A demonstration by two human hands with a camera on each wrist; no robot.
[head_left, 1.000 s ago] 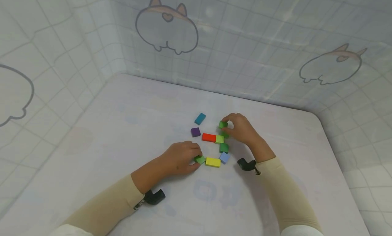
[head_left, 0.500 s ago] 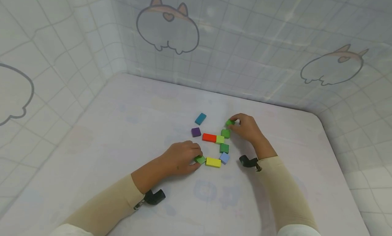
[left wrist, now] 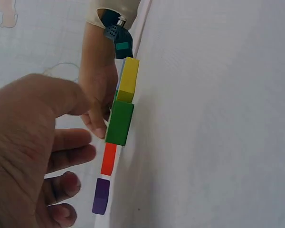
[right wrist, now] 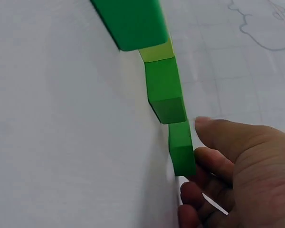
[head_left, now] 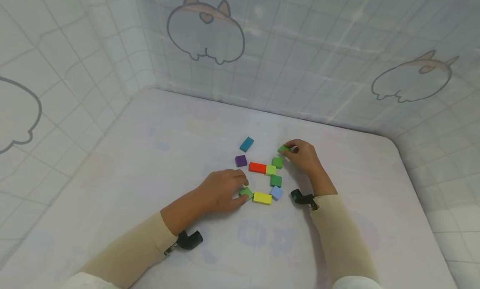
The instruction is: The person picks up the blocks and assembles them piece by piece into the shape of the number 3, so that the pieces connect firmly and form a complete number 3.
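Observation:
My right hand (head_left: 303,155) is at a bright green block (head_left: 283,149) at the far right end of a row of blocks. In the right wrist view its thumb stands a little apart from that green block (right wrist: 182,147), and the index finger is close beside it. My left hand (head_left: 223,192) is by a light green block (head_left: 246,193) at the near left end. Its thumb and fingers are parted, and the left wrist view shows a gap between them and the green block (left wrist: 119,123). A yellow block (head_left: 262,198) lies next to it.
Between the hands lie a light blue block (head_left: 276,193), a dark green block (head_left: 276,181), a lime block (head_left: 271,170), a red block (head_left: 257,167) and another green block (head_left: 277,162). A purple block (head_left: 241,161) and a teal block (head_left: 246,144) lie farther left on the white surface (head_left: 180,147).
My right hand has moved the bright green block right and away from the row, then its fingertips drew slightly back. My left fingers have parted, showing more of the light green block.

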